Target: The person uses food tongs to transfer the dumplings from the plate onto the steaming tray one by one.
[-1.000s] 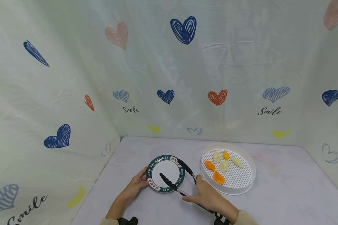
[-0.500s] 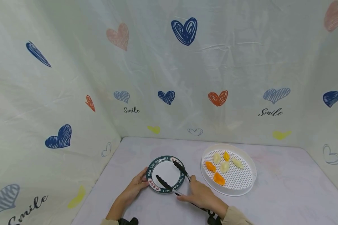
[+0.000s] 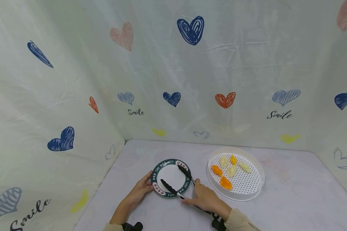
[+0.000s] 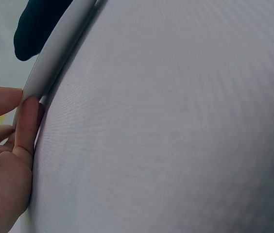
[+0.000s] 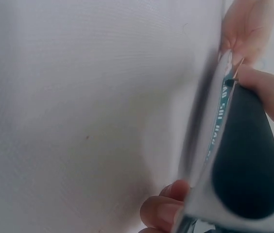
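A round white plate [image 3: 171, 172] with a green lettered rim stands on the table left of the middle. My left hand [image 3: 139, 190] pinches its left edge, and in the left wrist view the thumb and fingers [image 4: 27, 121] lie on both sides of the rim [image 4: 59, 58]. My right hand [image 3: 206, 196] grips black-tipped metal tongs [image 3: 169, 187] around their arms. Over the plate the two tong tips are spread apart with nothing between them. The right wrist view has a dark tong arm [image 5: 248, 155] close up, with the plate's edge [image 5: 217, 116] behind.
Right of the plate stands a round white tray [image 3: 259, 179] with a perforated base. On it lie several small pieces, some orange [image 3: 226, 183] and some pale [image 3: 231, 170]. A heart-printed curtain [image 3: 240, 61] hangs behind the white table [image 3: 292, 189] and along its left.
My right hand and the tongs have moved left, so the tips lie further over the plate; in the last half second they have hardly moved. My left hand keeps its hold on the rim.
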### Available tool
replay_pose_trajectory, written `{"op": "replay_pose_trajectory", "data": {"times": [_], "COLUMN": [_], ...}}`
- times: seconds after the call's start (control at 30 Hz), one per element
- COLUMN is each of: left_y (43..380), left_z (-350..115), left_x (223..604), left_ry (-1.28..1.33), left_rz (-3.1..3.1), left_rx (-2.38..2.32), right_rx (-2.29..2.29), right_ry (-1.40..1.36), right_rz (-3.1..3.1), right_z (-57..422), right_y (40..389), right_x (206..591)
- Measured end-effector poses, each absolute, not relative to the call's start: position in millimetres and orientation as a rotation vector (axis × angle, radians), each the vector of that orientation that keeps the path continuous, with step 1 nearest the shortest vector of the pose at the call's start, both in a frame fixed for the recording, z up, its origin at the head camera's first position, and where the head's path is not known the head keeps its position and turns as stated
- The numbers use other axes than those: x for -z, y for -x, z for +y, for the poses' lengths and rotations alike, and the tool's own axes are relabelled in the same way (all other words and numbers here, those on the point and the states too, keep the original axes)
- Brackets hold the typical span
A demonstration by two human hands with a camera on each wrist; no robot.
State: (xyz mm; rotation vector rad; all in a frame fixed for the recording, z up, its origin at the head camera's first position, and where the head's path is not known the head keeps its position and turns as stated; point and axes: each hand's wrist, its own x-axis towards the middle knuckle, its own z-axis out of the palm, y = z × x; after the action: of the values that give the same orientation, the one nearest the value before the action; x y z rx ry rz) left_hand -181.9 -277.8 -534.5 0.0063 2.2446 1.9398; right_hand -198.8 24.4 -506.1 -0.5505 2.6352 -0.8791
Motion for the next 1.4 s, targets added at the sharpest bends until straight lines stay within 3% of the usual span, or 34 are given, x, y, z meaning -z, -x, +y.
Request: {"op": "replay_pose_trajectory", "data": {"times": [1.4], "left_y": [181], "left_z": [-278], "left_x": [533], "left_ry": [-0.020], "left_rz": [2.237], "left_rx": [-1.946], "right_rx": [0.730], "right_ry": [0.651], "right_rz": [2.843], "right_z": [22], "right_y": [195], "right_x": [520]}}
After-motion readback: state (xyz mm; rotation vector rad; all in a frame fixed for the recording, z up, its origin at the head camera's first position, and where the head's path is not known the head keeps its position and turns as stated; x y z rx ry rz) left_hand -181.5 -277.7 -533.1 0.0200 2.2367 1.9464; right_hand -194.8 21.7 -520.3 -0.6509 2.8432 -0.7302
